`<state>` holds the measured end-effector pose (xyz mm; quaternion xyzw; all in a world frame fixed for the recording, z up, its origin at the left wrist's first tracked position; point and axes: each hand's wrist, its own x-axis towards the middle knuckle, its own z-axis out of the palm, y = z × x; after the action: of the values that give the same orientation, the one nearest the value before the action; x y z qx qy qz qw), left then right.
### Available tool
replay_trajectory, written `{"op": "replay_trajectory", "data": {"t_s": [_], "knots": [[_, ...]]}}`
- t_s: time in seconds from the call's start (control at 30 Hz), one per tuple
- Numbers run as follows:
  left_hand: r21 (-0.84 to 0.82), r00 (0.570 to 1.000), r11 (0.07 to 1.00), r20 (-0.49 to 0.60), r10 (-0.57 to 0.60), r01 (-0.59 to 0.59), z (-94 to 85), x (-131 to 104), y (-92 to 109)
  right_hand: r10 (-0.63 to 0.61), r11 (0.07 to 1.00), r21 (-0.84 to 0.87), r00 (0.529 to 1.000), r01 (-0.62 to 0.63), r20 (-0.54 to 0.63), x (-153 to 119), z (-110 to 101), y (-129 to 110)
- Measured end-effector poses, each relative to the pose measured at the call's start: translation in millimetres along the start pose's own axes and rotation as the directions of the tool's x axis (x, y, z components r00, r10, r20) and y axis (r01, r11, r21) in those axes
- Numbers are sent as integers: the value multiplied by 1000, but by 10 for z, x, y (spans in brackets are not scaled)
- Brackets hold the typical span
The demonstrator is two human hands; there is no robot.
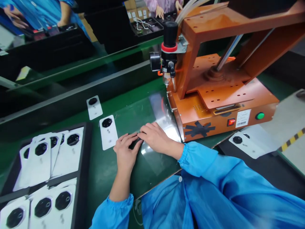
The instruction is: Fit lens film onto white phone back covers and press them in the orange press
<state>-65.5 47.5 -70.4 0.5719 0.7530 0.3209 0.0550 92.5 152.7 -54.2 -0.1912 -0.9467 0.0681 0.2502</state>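
Observation:
My left hand (127, 148) and my right hand (153, 136) meet over the green tabletop, fingers bent and fingertips close together. Between them they grip a small dark piece (133, 144), mostly covered by the fingers, so its kind cannot be made out. Just left of my left hand lies a white phone back cover (108, 135) with a black camera window. Farther back rests another white back cover (95, 109). A clear sheet (152, 113) covers the tabletop around my hands.
An orange press machine (214, 124) stands at right, with a black pressure regulator (169, 47) on its side. A black tray (82, 171) at left holds several white back covers. More covers (245, 144) lie at right on a black surface (257, 171). People work across the line.

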Motion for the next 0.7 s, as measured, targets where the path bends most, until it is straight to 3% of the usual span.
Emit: {"op": "replay_trajectory", "data": {"t_s": [0.4, 0.57, 0.7], "knots": [[-16, 1000, 1000, 14, -6, 6, -3, 9, -1, -119, 986, -117, 993, 118, -5, -10, -38, -48], [88, 980, 993, 191, 62, -80, -111, -9, 92, -103, 982, -158, 995, 104, 15, -130, -161, -109], [188, 951, 969, 291, 102, -161, -143, -19, 113, -76, 994, -89, 995, 70, -66, -555, -481, -291]]}}
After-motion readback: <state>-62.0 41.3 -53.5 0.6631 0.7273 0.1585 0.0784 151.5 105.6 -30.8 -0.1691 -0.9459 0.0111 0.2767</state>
